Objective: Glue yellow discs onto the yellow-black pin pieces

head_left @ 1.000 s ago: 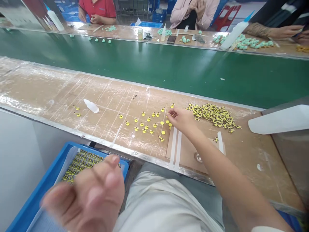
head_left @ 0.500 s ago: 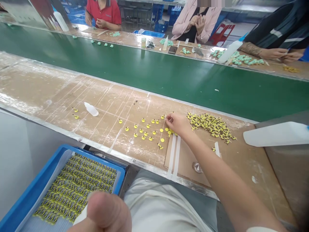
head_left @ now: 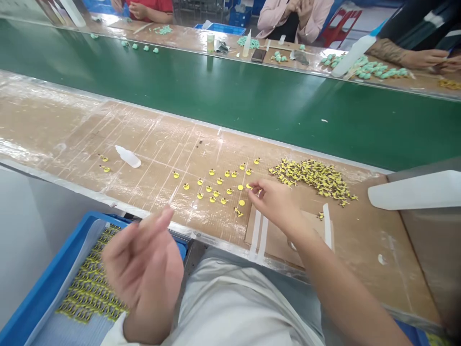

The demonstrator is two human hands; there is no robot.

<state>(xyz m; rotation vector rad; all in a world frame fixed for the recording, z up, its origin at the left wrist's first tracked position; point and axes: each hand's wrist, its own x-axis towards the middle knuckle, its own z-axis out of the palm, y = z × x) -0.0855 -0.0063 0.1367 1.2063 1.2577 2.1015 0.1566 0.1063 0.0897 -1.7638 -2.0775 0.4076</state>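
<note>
My right hand (head_left: 272,199) is low over the table. Its thumb and fingertips are closed together by a plain yellow disc (head_left: 248,186); anything between them is too small to make out. Two more plain discs, one a yellow disc (head_left: 240,187), lie just left of it. Farther left are several discs bearing small dark-and-yellow pieces (head_left: 216,193). A heap of loose yellow-and-black pieces (head_left: 313,178) lies beyond my right hand. My left hand (head_left: 144,274) hangs in the air before the table edge, fingers bent and smeared by motion.
Below left, a blue tray (head_left: 14,315) holds rows of yellow-and-black pieces. A small white bottle (head_left: 127,156) lies on the table, and a large white bottle (head_left: 414,191) at right. The green conveyor belt (head_left: 216,91) runs behind; co-workers sit across it.
My right hand has drawn back toward me and slightly right. A disc with a small piece on it shows where its fingers were. My left hand has risen into fuller view.
</note>
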